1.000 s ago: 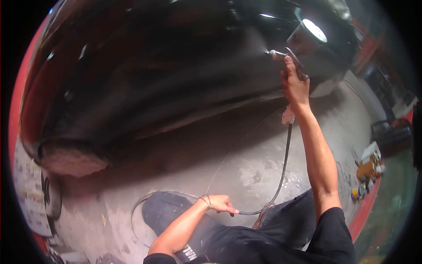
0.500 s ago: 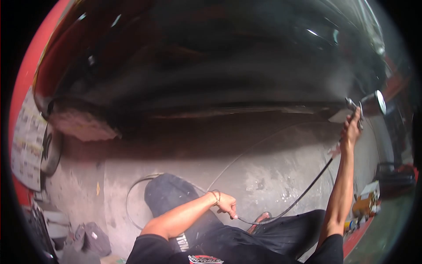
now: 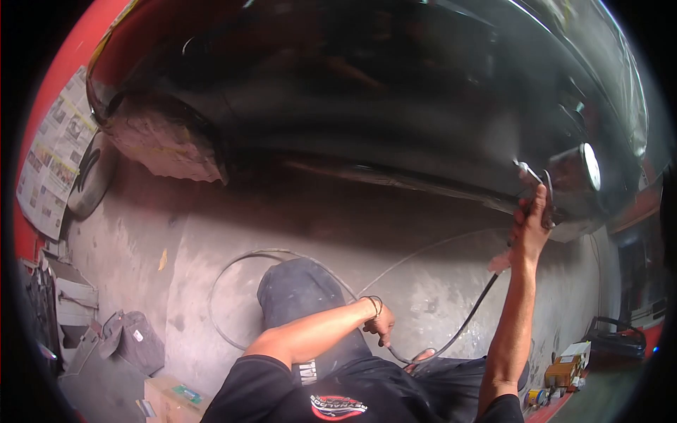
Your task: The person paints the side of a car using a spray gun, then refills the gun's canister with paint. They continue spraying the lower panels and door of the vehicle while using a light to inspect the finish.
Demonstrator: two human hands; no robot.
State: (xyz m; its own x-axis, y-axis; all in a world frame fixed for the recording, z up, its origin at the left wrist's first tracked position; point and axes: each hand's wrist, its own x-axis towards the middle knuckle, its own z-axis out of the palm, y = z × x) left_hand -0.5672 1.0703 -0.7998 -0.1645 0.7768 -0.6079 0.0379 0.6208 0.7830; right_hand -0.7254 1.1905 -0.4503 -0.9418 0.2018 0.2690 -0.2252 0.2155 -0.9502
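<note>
My right hand [image 3: 530,222] is wrapped round a paint spray gun [image 3: 530,174] with a cup [image 3: 575,169] on its side. The nozzle points up at the dark, glossy car body panel [image 3: 338,92], and a faint mist hangs near it. From the gun's handle an air hose [image 3: 474,315] curves down to my left hand [image 3: 381,328], which is closed round the hose close to my knee. Behind that hand the hose loops over the floor. A pinkish cloth or wrap [image 3: 500,261] sits where the hose meets the gun.
Newspaper masking [image 3: 60,151] covers the red part at left, beside a tyre [image 3: 95,176]. Masking paper [image 3: 166,141] fills the wheel arch. A cardboard box [image 3: 173,398] and a dark bag [image 3: 137,342] lie lower left; boxes and a black case [image 3: 615,342] stand at right.
My right hand and the spray gun have moved left and slightly down in view. The view has shifted too, showing more floor at left. My left hand still grips the hose.
</note>
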